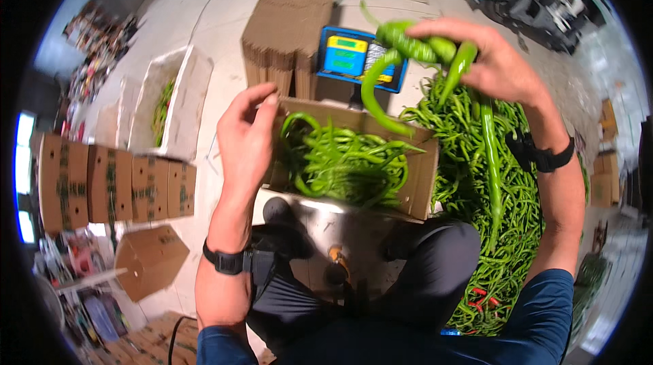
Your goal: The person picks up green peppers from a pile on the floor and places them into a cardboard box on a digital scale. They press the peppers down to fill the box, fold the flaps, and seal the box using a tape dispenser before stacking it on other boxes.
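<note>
My right hand (pixel 490 59) grips a small bunch of long green chili peppers (pixel 408 46), raised above the right rear of an open cardboard box (pixel 421 181). One of these peppers curls down toward the box's rim. Inside the box lies a loose heap of green chili peppers (pixel 342 161). At the box's left rear corner is my left hand (pixel 247 130), its thumb and fingertips close together beside the rim; whether they pinch the cardboard is not clear. A large pile of green chili peppers (pixel 510 212) spreads on the right, with a few red ones near its lower end.
Behind the box stand a scale's display (pixel 344 56) and a stack of flattened cardboard (pixel 291 13). A white foam box (pixel 178 105) and a row of cardboard cartons (pixel 109 184) are on the left. A scooter (pixel 541 8) is parked at the far right.
</note>
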`<state>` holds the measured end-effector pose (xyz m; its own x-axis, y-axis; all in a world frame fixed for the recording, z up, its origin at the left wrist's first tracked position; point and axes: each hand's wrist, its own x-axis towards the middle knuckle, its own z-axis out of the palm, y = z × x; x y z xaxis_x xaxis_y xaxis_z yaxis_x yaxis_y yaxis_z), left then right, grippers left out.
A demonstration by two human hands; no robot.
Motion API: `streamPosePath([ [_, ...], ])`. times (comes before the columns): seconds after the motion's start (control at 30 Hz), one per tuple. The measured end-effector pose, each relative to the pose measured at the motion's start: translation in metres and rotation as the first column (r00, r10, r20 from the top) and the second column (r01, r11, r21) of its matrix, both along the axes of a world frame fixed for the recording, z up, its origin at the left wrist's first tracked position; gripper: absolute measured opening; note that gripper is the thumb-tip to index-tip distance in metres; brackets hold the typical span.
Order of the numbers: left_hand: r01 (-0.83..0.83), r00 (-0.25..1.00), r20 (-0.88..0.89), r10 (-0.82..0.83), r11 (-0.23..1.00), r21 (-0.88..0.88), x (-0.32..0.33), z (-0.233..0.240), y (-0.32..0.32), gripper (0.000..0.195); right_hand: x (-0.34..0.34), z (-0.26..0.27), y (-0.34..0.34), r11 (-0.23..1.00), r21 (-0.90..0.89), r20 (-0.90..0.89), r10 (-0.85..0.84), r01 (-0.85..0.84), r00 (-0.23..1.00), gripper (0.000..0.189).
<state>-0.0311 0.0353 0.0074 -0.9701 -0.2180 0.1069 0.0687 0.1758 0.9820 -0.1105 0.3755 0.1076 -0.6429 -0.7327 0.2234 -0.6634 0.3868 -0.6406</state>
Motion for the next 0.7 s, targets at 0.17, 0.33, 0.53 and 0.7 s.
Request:
streamPosePath([
  [0.17, -0.081, 0.994, 0.081, 0.069, 0.985, 0.155, 0.012, 0.007, -0.025, 0.027, 0.013, -0.051, -0.087, 0.949, 0.031, 0.378, 0.280, -0.314, 0.883, 0.065],
  [0.33, -0.085, 0.996, 0.026, 0.083, 0.991, 0.103, 0.017, -0.003, -0.030, 0.025, -0.005, -0.129, -0.141, 0.923, 0.092, 0.362, 0.319, -0.374, 0.876, 0.068],
  [0.53, -0.129, 0.991, 0.028, 0.131, 0.988, -0.080, 0.009, -0.018, -0.037, 0.029, -0.008, -0.159, -0.165, 0.828, 0.403, 0.147, 0.361, -0.389, 0.921, 0.087],
  [0.7, -0.167, 0.986, -0.023, 0.166, 0.982, -0.090, 0.005, -0.014, -0.039, 0.033, 0.009, -0.119, -0.102, 0.965, 0.250, 0.118, 0.047, -0.076, 0.992, 0.049],
])
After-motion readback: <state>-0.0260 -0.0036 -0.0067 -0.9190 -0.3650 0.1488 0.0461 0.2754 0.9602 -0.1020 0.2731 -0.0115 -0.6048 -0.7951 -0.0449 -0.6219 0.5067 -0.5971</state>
